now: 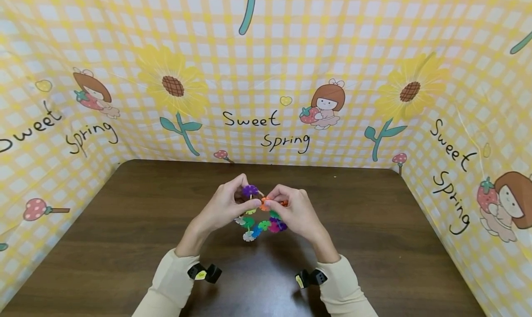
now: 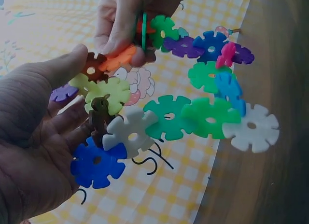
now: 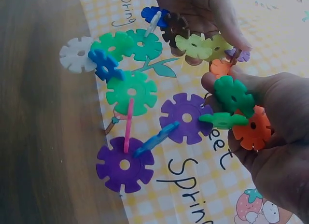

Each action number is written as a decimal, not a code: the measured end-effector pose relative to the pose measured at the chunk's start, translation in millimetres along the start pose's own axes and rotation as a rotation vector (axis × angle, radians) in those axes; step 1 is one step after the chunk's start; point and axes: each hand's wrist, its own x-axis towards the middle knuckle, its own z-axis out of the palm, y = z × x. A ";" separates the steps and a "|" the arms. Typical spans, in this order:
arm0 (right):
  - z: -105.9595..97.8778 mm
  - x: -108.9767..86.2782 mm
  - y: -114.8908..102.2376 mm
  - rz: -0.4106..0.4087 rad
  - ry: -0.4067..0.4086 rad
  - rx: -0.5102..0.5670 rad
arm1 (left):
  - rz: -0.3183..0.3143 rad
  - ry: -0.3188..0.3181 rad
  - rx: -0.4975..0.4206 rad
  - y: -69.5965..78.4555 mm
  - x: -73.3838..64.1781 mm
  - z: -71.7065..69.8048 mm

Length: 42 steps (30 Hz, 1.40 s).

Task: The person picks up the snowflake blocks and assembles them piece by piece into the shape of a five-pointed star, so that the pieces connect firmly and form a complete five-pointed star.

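Note:
Both hands hold a looped chain of notched plastic snowflake discs above the table. My left hand pinches one end with thumb and fingers, its thumb tip at a brown disc. Beside that thumb sit yellow-green discs and a purple disc. With thumb and forefinger, my right hand pinches an orange disc that meets the brown one. A second orange disc lies against the right fingers. Between the hands hang white, blue, green, pink and purple discs, slotted together edge to edge.
Below the hands spreads a dark brown wooden table. A yellow checked cloth printed with flowers, figures and lettering stands around its back and sides. Each wrist wears a small black camera over a cream sleeve.

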 end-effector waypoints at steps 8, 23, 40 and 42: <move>-6.7 1.7 1.5 0.009 -0.063 0.030 | -0.028 -0.017 -0.017 -1.0 0.6 -1.6; -39.9 -8.3 9.9 0.049 -0.430 -0.062 | -0.044 -0.009 0.021 -6.5 -1.4 -4.1; -48.2 -9.0 18.4 0.047 -0.273 0.085 | -0.006 -0.046 0.030 -1.8 -1.6 -9.2; -49.2 -9.3 19.0 0.065 -0.261 0.095 | -0.006 -0.042 0.036 -2.1 -1.8 -9.3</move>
